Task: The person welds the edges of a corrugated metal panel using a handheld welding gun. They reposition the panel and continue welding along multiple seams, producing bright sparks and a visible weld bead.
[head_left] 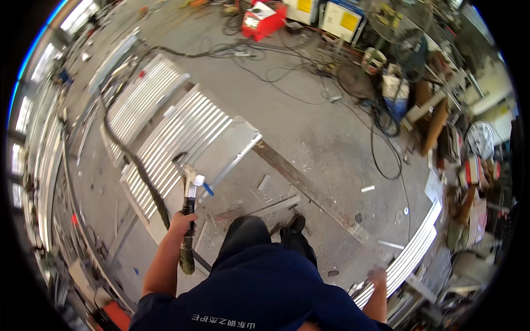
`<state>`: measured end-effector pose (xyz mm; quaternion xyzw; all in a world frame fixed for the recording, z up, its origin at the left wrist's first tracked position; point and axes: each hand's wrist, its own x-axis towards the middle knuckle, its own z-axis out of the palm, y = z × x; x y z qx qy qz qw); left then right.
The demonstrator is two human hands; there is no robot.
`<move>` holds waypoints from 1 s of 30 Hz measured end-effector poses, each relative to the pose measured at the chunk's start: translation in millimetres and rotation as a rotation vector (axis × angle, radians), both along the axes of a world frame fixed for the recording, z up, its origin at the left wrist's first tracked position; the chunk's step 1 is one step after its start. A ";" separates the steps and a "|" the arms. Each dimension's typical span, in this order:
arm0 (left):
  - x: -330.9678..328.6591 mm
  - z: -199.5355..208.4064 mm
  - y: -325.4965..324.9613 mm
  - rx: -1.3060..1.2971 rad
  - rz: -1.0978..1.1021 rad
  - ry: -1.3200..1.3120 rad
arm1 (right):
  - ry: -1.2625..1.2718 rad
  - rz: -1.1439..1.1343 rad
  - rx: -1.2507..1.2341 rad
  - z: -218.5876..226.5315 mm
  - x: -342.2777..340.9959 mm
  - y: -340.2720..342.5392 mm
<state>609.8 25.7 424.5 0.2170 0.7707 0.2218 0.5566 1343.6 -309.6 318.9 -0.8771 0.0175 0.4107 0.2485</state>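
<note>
My left hand (187,219) is wrapped round the dark grip of a welding gun (191,185), held upright in front of my left side. Its head is pale, with a blue part at one side, and a camouflage-wrapped cable (186,259) hangs below the grip. Beyond the gun lies a slatted panel of shiny metal strips (168,146), and a second slatted panel (144,88) lies past it. On the right, my right hand (378,276) is blurred beside a stack of bright metal profiles (414,256); whether it touches them I cannot tell.
A wooden plank (309,190) runs across the floor, with metal offcuts (276,206) near my feet. A thick hose (132,157) crosses the panels. Loose cables (381,138) trail about. Far off stand a red machine (262,22) and white cabinets (339,22). Clutter (469,182) lines the right.
</note>
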 end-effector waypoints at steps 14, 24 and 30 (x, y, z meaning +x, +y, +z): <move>97.6 12.0 29.8 -0.199 -0.507 0.079 | 0.078 0.721 0.036 4.6 32.1 256.4; 93.0 -30.9 82.4 -0.311 -0.717 0.150 | 0.169 0.541 -0.231 64.7 6.6 268.4; 86.6 -16.7 108.0 -0.245 -0.746 0.138 | 0.171 0.543 -0.138 86.3 -22.1 361.8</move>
